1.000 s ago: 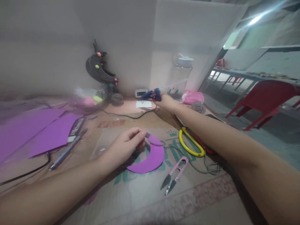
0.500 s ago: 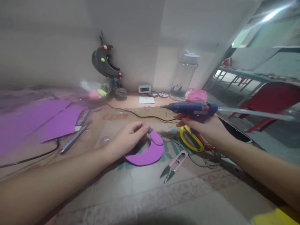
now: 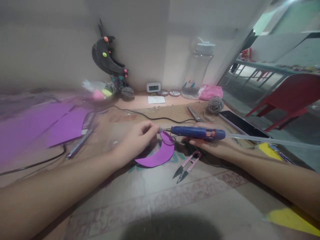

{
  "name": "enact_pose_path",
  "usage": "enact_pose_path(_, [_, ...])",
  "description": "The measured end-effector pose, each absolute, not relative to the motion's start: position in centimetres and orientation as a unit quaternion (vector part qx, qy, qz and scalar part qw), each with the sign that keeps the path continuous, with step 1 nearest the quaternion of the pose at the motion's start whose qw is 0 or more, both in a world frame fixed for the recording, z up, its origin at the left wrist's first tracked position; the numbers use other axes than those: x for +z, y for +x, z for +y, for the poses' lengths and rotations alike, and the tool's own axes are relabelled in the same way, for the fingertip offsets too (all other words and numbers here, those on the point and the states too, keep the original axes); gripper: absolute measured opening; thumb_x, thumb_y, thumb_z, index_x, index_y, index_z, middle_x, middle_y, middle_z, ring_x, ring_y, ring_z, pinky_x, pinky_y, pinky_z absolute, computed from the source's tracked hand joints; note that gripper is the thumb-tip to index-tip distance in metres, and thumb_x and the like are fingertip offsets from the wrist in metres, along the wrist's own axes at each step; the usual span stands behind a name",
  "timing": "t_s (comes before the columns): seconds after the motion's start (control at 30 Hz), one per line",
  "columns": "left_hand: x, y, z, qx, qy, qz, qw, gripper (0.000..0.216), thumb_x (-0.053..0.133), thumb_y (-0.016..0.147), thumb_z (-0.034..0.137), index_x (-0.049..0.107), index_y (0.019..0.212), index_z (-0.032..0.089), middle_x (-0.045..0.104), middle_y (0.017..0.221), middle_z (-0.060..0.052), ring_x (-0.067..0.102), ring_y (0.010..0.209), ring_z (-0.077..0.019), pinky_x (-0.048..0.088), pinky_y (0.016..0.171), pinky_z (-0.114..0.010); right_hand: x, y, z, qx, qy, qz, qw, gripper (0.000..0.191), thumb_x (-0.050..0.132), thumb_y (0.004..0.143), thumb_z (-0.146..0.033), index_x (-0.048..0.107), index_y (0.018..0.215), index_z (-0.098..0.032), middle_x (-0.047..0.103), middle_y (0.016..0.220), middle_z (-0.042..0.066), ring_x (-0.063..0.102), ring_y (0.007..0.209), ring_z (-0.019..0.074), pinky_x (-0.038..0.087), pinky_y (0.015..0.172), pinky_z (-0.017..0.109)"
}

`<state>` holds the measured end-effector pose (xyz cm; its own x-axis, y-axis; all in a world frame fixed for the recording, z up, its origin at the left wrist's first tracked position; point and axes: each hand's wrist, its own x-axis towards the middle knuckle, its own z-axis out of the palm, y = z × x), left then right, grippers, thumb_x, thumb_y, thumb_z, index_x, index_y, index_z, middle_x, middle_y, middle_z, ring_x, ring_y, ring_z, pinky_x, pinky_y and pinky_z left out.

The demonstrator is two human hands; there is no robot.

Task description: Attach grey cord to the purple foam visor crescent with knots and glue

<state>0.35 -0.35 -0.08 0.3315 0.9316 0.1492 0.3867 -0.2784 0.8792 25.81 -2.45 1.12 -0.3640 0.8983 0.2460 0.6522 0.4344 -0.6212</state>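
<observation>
My left hand pinches the upper tip of a purple crescent cutout, where a bit of grey yarn is wrapped. My right hand is closed around a blue hot glue gun with a long clear glue stick out of its back. The nozzle points left and is at the yarn-covered tip, close to my left fingertips; whether it touches cannot be made out. Pink-handled thread snips lie below, blades toward me. A ball of grey yarn sits beyond my right hand.
Purple sheets and a pen lie at left. Along the wall are a dark crescent ornament, a small digital clock and a water bottle. A phone rests at right. The black cord crosses the cardboard.
My right hand has brought the glue gun down and left, so its nozzle is now at the crescent's tip. My left hand keeps its pinch. The yarn ball has come into view.
</observation>
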Motion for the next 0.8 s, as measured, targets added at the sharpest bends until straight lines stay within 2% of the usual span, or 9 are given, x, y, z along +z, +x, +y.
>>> enact_pose_path(0.13, [0.00,0.38,-0.43,0.346,0.710,0.462,0.404,0.033,0.047,0.091,0.042,0.054,0.071,0.018,0.055,0.063,0.002,0.050,0.057,-0.0115,0.037,0.054,-0.022,1.08,25.77,-2.48,0.232,-0.469,-0.799,0.295,0.016,0.064,0.080,-0.035,0.062,0.082,-0.020,0.068,0.081,0.004,0.067,0.073,0.0193,0.053,0.062,0.028])
enact_pose_path(0.3, [0.18,0.49,-0.55,0.345,0.710,0.466,0.400,0.032,0.047,0.091,0.041,0.054,0.070,0.018,0.055,0.062,0.002,0.049,0.056,-0.0110,0.038,0.054,-0.022,0.91,25.85,-2.60,0.181,-0.467,-0.821,0.274,0.016,0.066,0.078,-0.035,0.060,0.077,-0.020,0.064,0.069,0.002,0.059,0.059,0.0150,0.045,0.052,0.025])
enact_pose_path(0.53, [-0.08,0.32,-0.55,0.352,0.733,0.446,0.375,0.033,0.046,0.092,0.042,0.056,0.073,0.017,0.057,0.065,0.002,0.051,0.061,-0.0119,0.038,0.058,-0.023,1.16,25.45,-2.92,0.136,-0.502,-0.815,0.256,0.025,0.067,0.077,-0.045,0.062,0.072,-0.020,0.062,0.064,0.000,0.056,0.055,0.0136,0.040,0.049,0.025])
enact_pose_path(0.63, [-0.14,0.31,-0.52,0.350,0.738,0.444,0.368,0.033,0.046,0.093,0.041,0.056,0.074,0.017,0.058,0.067,0.001,0.053,0.064,-0.0123,0.039,0.062,-0.024,1.19,25.35,-3.01,0.138,-0.503,-0.813,0.260,0.025,0.067,0.076,-0.044,0.061,0.072,-0.020,0.062,0.064,0.000,0.057,0.058,0.0135,0.040,0.051,0.025])
enact_pose_path(0.8, [0.07,0.37,-0.64,0.343,0.734,0.450,0.375,0.033,0.045,0.093,0.042,0.056,0.074,0.017,0.058,0.066,0.001,0.052,0.062,-0.0122,0.039,0.059,-0.024,1.37,25.08,-3.38,0.119,-0.532,-0.803,0.240,0.025,0.066,0.077,-0.044,0.062,0.073,-0.020,0.062,0.065,-0.001,0.055,0.058,0.0125,0.039,0.052,0.025])
